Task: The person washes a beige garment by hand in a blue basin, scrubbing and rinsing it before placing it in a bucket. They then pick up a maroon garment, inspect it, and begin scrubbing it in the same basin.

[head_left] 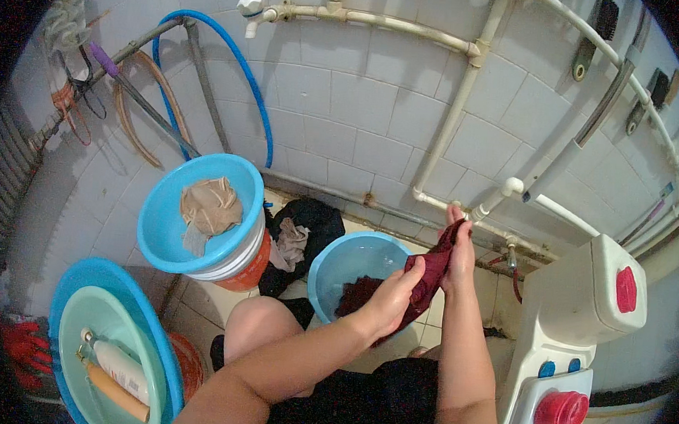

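Observation:
A dark red cloth (431, 278) is stretched between my two hands above the right side of a light blue basin (329, 262). My left hand (391, 299) is closed round its lower left part, thumb on top. My right hand (459, 258) points upward with its fingers fairly straight, and the upper end of the cloth is pinched between thumb and fingers. The cloth's lower end hangs behind my left forearm. Inside the basin are water and a dark red, bunched mass (356, 295); whether it joins the held cloth I cannot tell.
Left of the basin lies a black cloth heap (320, 218). A blue basin (151, 235) with a beige cloth (210, 206) tops a bucket (247, 262). Front left, a green basin (76, 316) holds bottles. A white toilet (544, 302) stands right; pipes (445, 141) line the tiled wall.

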